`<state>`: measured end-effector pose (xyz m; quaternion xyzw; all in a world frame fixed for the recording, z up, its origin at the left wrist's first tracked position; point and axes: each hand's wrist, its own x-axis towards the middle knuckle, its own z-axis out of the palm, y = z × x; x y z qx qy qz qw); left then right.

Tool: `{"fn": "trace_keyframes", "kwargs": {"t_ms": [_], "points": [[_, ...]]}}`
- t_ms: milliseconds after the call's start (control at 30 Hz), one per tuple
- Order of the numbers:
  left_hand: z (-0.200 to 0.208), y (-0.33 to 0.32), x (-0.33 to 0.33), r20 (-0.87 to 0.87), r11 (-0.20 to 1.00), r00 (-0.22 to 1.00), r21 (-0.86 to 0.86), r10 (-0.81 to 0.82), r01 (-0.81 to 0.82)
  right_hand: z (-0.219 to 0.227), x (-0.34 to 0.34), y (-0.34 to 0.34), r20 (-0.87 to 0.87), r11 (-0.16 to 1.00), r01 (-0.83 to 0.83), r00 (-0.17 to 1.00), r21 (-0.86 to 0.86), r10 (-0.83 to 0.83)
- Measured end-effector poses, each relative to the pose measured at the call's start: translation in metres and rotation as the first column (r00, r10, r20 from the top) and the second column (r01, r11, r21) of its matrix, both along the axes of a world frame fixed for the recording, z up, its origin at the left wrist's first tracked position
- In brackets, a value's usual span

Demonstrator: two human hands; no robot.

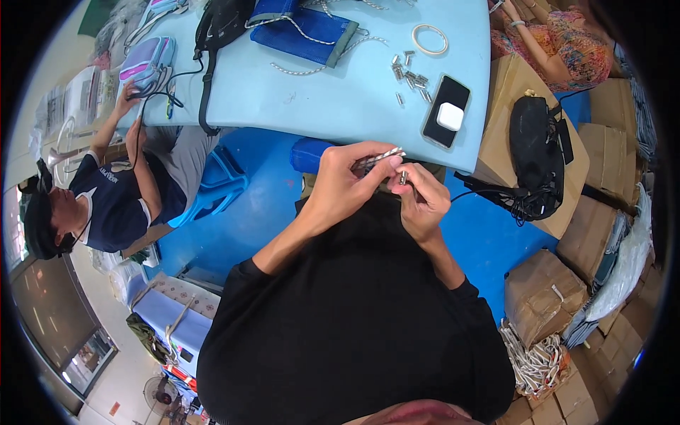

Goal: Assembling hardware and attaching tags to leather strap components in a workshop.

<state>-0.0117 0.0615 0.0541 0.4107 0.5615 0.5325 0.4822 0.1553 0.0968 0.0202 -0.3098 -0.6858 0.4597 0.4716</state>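
My left hand point(343, 183) is closed on a black-and-white braided cord point(382, 157), whose end sticks out past the thumb and forefinger. Close beside it, just beyond the table's near edge, my right hand point(423, 204) pinches a small silver metal cord end point(403, 177). The cord tip and the metal piece are near each other; whether they touch I cannot tell. More silver metal cord ends point(421, 80) lie loose on the light blue table point(297, 99). A blue pouch point(304, 37) with similar braided cord rests at the table's far side.
A dark phone point(448, 106) carries a white case point(450, 116) at the right table edge, below a tape roll point(430, 40). A black bag point(536, 156) sits on a cardboard box point(501, 134) at right. Co-workers sit left and far right. Beside me stands a blue stool point(216, 185).
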Motion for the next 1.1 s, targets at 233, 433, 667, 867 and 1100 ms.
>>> {"fn": "trace_keyframes", "kwargs": {"t_ms": [233,433,667,867,1100], "points": [[-0.007,0.006,-0.006,0.329,0.965,0.913,-0.017,-0.242,0.262,0.007,0.000,-0.002,-0.006,0.999,-0.008,1.000,0.046,0.008],[-0.010,0.006,-0.008,0.540,0.954,0.801,0.011,-0.258,0.300,0.010,0.001,-0.006,0.001,1.000,0.014,1.000,0.000,-0.014],[-0.004,0.001,-0.001,0.603,0.957,0.763,-0.001,-0.232,0.292,0.014,0.002,-0.009,-0.002,0.997,0.067,0.998,0.026,-0.066],[-0.009,-0.007,-0.002,0.499,0.978,0.842,0.065,-0.204,0.199,0.008,0.000,-0.012,-0.047,0.996,0.076,0.996,-0.045,-0.078],[0.041,-0.009,-0.013,-0.114,0.977,0.972,-0.085,-0.206,0.197,0.021,0.003,0.007,-0.013,0.997,0.080,0.997,0.009,-0.080]]}}
